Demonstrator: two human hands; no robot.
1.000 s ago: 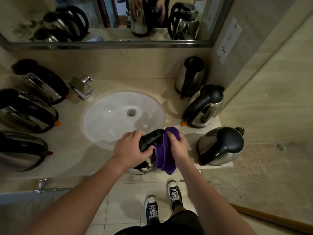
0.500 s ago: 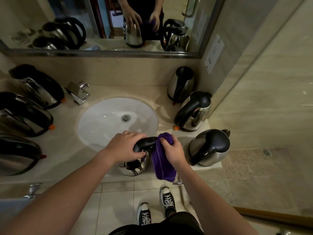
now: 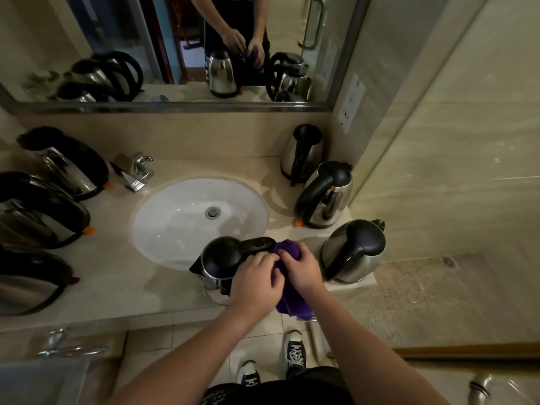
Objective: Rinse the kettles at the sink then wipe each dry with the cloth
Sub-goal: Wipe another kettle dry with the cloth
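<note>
Countertop (image 3: 102, 287) of beige stone is crowded: three steel kettles (image 3: 43, 217) at 9 o'clock, three more (image 3: 352, 252) at 3. My black-lidded steel kettle (image 3: 222, 261) sits near the front edge at 6, by the white oval basin (image 3: 175, 220). Left hand (image 3: 254, 285) steadies it, right hand (image 3: 301, 270) bunches the purple cloth (image 3: 289, 302). Hard wipe could shove it off, or clip its neighbour.

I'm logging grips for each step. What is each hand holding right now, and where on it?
The right hand grips the bunched upper part of the purple cloth against the kettle handle. The left hand also curls into the cloth beside the handle.
</note>
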